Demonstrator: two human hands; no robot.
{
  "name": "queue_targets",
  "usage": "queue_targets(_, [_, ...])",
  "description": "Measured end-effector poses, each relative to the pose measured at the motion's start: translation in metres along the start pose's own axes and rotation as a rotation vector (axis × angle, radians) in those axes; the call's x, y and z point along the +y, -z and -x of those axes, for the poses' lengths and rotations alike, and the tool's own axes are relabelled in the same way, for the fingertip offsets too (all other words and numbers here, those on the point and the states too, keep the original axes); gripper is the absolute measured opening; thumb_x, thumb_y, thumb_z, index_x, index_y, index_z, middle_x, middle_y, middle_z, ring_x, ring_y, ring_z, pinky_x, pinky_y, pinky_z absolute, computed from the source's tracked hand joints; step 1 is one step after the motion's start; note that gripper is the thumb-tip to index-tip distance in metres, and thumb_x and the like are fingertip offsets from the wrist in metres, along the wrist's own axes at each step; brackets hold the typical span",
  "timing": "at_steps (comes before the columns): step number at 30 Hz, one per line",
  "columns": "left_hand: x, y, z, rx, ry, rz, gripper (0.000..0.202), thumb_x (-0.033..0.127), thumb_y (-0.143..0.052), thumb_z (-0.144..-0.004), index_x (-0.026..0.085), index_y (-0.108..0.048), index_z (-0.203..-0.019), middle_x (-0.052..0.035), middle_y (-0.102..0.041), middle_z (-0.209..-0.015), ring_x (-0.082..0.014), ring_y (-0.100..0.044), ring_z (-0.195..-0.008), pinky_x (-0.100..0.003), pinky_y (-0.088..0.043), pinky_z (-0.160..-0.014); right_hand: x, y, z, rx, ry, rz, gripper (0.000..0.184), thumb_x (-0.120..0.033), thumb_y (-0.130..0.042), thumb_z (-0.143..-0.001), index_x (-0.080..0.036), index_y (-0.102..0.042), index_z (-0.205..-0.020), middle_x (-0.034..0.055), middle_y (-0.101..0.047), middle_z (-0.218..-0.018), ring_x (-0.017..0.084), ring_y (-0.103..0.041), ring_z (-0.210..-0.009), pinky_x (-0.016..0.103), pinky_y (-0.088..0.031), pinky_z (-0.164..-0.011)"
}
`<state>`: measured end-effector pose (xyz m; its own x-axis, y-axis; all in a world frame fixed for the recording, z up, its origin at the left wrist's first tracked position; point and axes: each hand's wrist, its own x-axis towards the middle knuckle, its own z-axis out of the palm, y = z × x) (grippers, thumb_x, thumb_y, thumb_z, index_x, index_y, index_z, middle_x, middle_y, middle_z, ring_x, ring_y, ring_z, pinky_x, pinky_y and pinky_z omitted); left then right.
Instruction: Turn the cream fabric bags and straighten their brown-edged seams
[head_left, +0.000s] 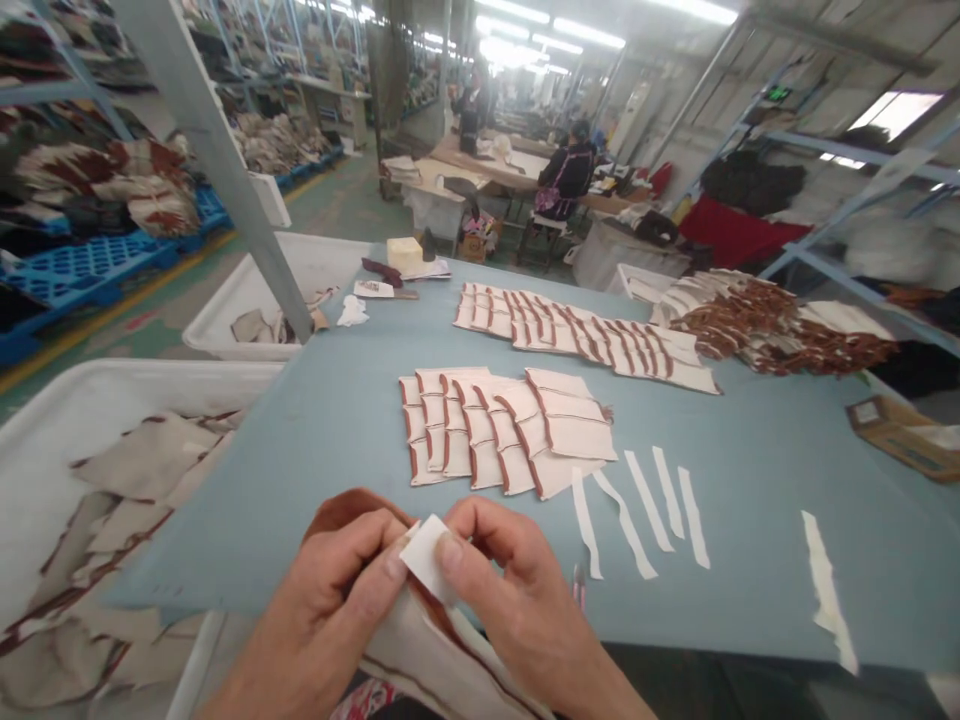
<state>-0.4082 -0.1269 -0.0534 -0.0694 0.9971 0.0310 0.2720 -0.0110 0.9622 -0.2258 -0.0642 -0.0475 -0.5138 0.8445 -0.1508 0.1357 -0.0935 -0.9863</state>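
Observation:
My left hand [330, 610] and my right hand [517, 600] meet at the near edge of the blue-grey table [750, 480]. Both pinch a small white paper tab [424, 555] between thumb and fingers, held against a cream fabric piece with brown trim [420, 655] that lies under my hands. Just beyond my hands lies an overlapping row of cream pieces with brown edging [502, 430]. Several white paper strips [645, 510] lie to the right of it.
A longer row of trimmed pieces [585, 335] lies farther back, with a heap of them [772, 320] at the right. White bins with fabric scraps [90, 500] stand at the left. A cardboard box [900, 435] sits at the right edge. Other people work at tables behind.

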Motion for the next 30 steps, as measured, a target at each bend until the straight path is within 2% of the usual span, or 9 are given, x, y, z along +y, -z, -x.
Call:
queue_targets(2, [0.001,0.004,0.003,-0.019,0.04,0.022,0.048,0.05,-0.057,-0.107,0.023,-0.072,-0.07,0.0007,-0.068,-0.068,-0.0148,-0.061,-0.058,-0.021,-0.047,-0.053,0.002,-0.004,0.0,0.074,0.057,0.01,0.04,-0.051,-0.066,-0.096,-0.023,-0.053,-0.07,-0.0025,-0.055,-0.066,0.014,-0.051,-0.065,0.027,-0.044,-0.065])
queue_targets(4, [0.0,0.008,0.005,-0.024,0.088,0.057,0.047,0.051,-0.06,-0.106,0.023,-0.074,-0.071,0.0001,-0.07,-0.07,-0.0151,-0.061,-0.059,-0.021,-0.048,-0.054,0.003,-0.002,0.003,0.095,0.081,-0.021,0.044,-0.054,-0.069,-0.097,-0.023,-0.053,-0.07,-0.0032,-0.053,-0.064,0.013,-0.048,-0.063,0.026,-0.042,-0.063])
queue_targets(7, [-0.004,0.011,0.006,-0.014,0.144,0.103,0.045,0.053,-0.068,-0.1,0.022,-0.076,-0.068,-0.0006,-0.071,-0.071,-0.0148,-0.059,-0.06,-0.021,-0.047,-0.054,-0.001,0.006,0.012,0.01,-0.008,-0.119,0.046,-0.062,-0.071,-0.099,-0.023,-0.059,-0.079,-0.0059,-0.048,-0.059,0.011,-0.037,-0.051,0.025,-0.032,-0.051])
queue_targets(9, [-0.006,0.01,0.006,-0.011,0.185,0.133,0.044,0.053,-0.07,-0.098,0.021,-0.077,-0.069,-0.0011,-0.071,-0.073,-0.0147,-0.059,-0.061,-0.02,-0.047,-0.054,-0.007,0.009,0.018,-0.03,-0.048,-0.083,0.043,-0.061,-0.072,-0.099,-0.023,-0.063,-0.082,-0.0061,-0.047,-0.059,0.01,-0.033,-0.05,0.025,-0.027,-0.047])
queue_targets(12, [-0.008,0.009,0.006,-0.032,0.214,0.165,0.043,0.054,-0.068,-0.098,0.02,-0.08,-0.075,-0.0019,-0.072,-0.076,-0.0158,-0.062,-0.065,-0.02,-0.049,-0.058,-0.012,0.004,0.02,-0.006,-0.003,0.079,0.033,-0.047,-0.071,-0.099,-0.022,-0.066,-0.079,-0.0046,-0.051,-0.06,0.012,-0.041,-0.053,0.025,-0.031,-0.049])
queue_targets(15, [-0.007,0.009,0.005,-0.061,0.183,0.146,0.043,0.055,-0.065,-0.101,0.02,-0.081,-0.081,-0.0019,-0.072,-0.078,-0.0169,-0.063,-0.069,-0.02,-0.049,-0.061,-0.007,-0.004,0.017,0.074,0.056,0.188,0.027,-0.039,-0.068,-0.097,-0.022,-0.066,-0.076,-0.0051,-0.054,-0.058,0.012,-0.046,-0.053,0.025,-0.033,-0.051])
queue_targets(20, [-0.003,0.007,0.001,-0.104,0.194,0.14,0.045,0.053,-0.062,-0.101,0.019,-0.075,-0.075,0.0006,-0.064,-0.071,-0.0153,-0.055,-0.062,-0.021,-0.044,-0.056,-0.001,-0.004,0.021,0.092,0.013,0.283,0.024,-0.039,-0.066,-0.101,-0.021,-0.069,-0.084,-0.0053,-0.061,-0.061,0.011,-0.052,-0.055,0.024,-0.034,-0.053])
queue_targets(27, [-0.003,-0.002,0.0,-0.097,0.173,0.12,0.043,0.049,-0.062,-0.101,0.019,-0.079,-0.076,-0.0014,-0.073,-0.08,-0.0173,-0.061,-0.073,-0.021,-0.048,-0.064,0.0,-0.004,0.027,0.179,0.012,0.409,0.024,-0.039,-0.064,-0.1,-0.023,-0.066,-0.082,-0.006,-0.059,-0.06,0.012,-0.051,-0.056,0.024,-0.03,-0.054])
queue_targets(30, [-0.005,-0.004,0.0,-0.107,0.178,0.133,0.042,0.049,-0.061,-0.102,0.019,-0.08,-0.079,-0.0017,-0.075,-0.081,-0.0172,-0.061,-0.071,-0.021,-0.048,-0.063,0.0,-0.004,0.028,0.164,-0.006,0.434,0.025,-0.041,-0.06,-0.1,-0.024,-0.066,-0.083,-0.0047,-0.061,-0.061,0.013,-0.051,-0.056,0.025,-0.031,-0.055])
